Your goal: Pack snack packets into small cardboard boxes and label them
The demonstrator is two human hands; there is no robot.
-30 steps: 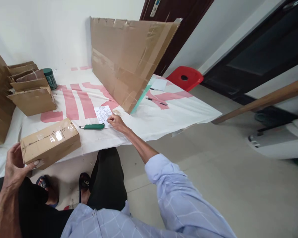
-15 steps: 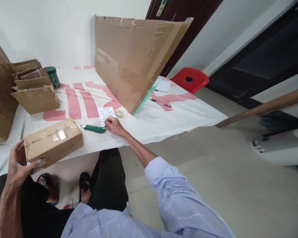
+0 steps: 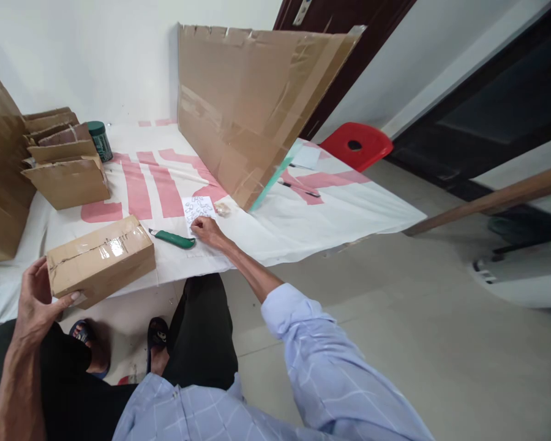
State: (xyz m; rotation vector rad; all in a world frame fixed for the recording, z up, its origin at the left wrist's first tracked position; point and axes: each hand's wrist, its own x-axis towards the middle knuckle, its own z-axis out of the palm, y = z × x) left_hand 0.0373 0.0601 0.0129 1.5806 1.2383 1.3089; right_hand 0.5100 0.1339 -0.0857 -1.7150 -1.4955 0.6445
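My left hand (image 3: 39,300) grips the near end of a taped cardboard box (image 3: 101,257) that rests on the edge of the table. My right hand (image 3: 206,229) reaches out over the table with its fingers pinched at the lower edge of a small white printed paper (image 3: 197,208). Just left of that hand lies a green-handled utility knife (image 3: 174,239). A small crumpled bit (image 3: 221,209) lies to the right of the paper.
The table wears a white cloth with pink stripes (image 3: 138,190). A big cardboard sheet (image 3: 248,104) stands upright at the back, over a green board (image 3: 270,177). Folded cartons (image 3: 64,165) and a green jar (image 3: 99,139) sit at left. A red stool (image 3: 357,144) stands beyond.
My right hand has drawn slightly towards the knife and onto the paper's lower edge. The knife has turned a little. My left hand keeps its hold of the box.
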